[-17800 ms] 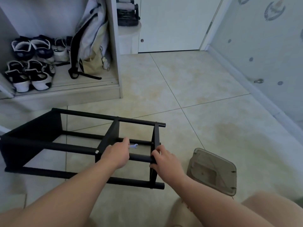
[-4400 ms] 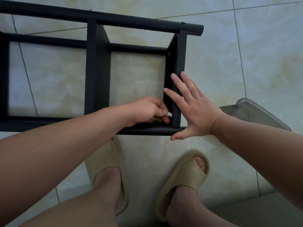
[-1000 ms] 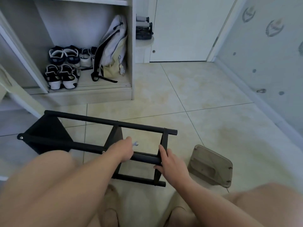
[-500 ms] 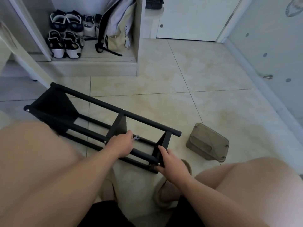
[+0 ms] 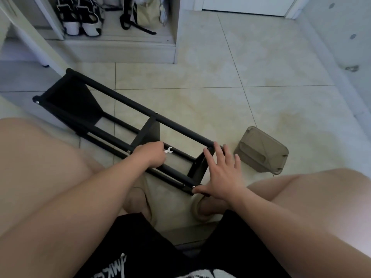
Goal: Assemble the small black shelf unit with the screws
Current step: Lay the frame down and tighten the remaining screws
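Note:
The black shelf unit [image 5: 124,115] lies on its side on the tiled floor, running from upper left to lower right, with silver screw heads showing on its tubes. My left hand [image 5: 150,155] holds a small silver wrench [image 5: 168,151] over the near tube, beside the middle panel. My right hand [image 5: 222,173] lies flat with spread fingers against the right end panel, its thumb on the end of the near tube.
A grey plastic container [image 5: 261,153] lies tipped on the floor just right of the shelf. A white cabinet [image 5: 120,49] behind holds shoes [image 5: 80,15] and a bag [image 5: 144,15]. My knees and sandalled feet [image 5: 202,207] sit close under the shelf's near end.
The camera has tilted further down. My right hand has opened from gripping the end panel's edge to lying flat on it. My left hand stays at the near tube with the wrench.

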Demonstrator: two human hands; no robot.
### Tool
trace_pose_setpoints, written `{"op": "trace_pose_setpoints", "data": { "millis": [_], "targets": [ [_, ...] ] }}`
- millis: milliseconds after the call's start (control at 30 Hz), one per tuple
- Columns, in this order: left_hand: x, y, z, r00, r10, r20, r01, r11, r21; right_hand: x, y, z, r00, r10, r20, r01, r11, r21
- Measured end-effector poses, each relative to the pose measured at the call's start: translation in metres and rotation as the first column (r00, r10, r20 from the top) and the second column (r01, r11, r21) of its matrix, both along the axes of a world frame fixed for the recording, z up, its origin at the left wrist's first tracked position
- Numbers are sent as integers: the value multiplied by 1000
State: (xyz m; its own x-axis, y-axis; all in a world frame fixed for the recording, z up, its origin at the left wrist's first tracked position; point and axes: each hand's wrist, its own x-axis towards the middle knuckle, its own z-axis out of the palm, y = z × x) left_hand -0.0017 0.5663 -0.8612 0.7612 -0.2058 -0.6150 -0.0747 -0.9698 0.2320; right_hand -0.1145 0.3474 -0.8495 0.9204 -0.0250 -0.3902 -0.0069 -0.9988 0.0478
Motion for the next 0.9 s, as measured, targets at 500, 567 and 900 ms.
{"op": "trace_pose_setpoints", "data": {
  "millis": [500, 567, 900],
  "targets": [
    [-5, -22, -4, 998, -38, -57, 27, 983, -183, 13, -13, -10, 989, 46, -144, -44, 999, 20],
    [-6, -28, -4, 996, -56, -70, 35, 964, -263, 12, -12, -8, 988, 52, -145, -50, 999, 14],
    [-13, -56, -2, 967, -204, -153, 140, 926, -350, 13, -10, -8, 991, 51, -126, -49, 999, 18]
  ]
}}
